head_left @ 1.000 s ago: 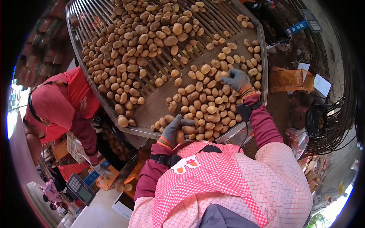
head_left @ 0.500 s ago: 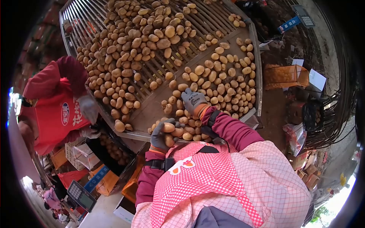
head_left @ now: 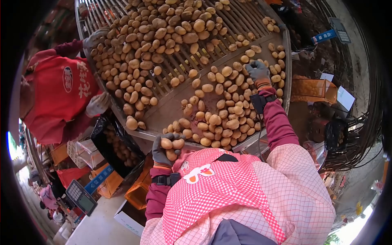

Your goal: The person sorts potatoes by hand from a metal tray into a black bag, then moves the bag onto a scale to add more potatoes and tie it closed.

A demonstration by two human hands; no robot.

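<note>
Near the front edge of the slatted table (head_left: pixel 157 116), my left hand (head_left: pixel 157 150), in a grey glove, is closed around a few potatoes (head_left: pixel 166 143) in its upturned palm. My right hand (head_left: pixel 258 71), gloved too, reaches over the loose potatoes (head_left: pixel 232 87) on the table's right side. Its fingers are slightly bent and apart, touching or just above potatoes, and the fingertips are partly hidden. More potatoes (head_left: pixel 214 119) lie between my hands along the front edge.
A large potato heap (head_left: pixel 139 49) covers the slats. At left stands a co-worker in a red apron (head_left: pixel 57 94), hands at the table's edge. A black-lined crate of potatoes (head_left: pixel 118 143), a scale display (head_left: pixel 81 198) and orange crates (head_left: pixel 314 90) surround the table.
My right hand has moved from the middle potatoes to the far right. My left hand has drawn back slightly with its potatoes. The co-worker's one hand has moved up to the heap.
</note>
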